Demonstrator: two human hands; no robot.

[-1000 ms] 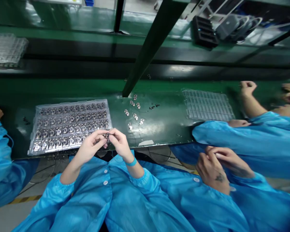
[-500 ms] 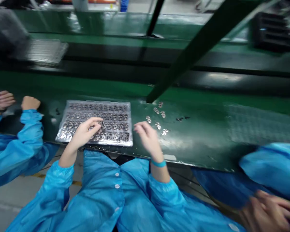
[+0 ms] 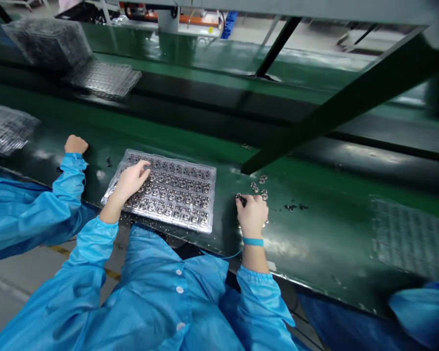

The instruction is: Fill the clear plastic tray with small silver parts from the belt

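Green bench (image 3: 314, 243) with a slanting post (image 3: 336, 111); before the wearer, a clear tray (image 3: 211, 204), celled probably to keep metal parts (image 3: 171, 195) apart. Left hand (image 3: 131, 181) over the tray's left portion, thumb and forefinger parted, perhaps poised for fine touch. Right hand (image 3: 253, 214) at a loose part (image 3: 239, 197) on the bench, right of the tray, fingertips bent about it; cannot tell whether pinched or only touched. More loose parts (image 3: 263, 179) just beyond, presumably grouped for easy reach
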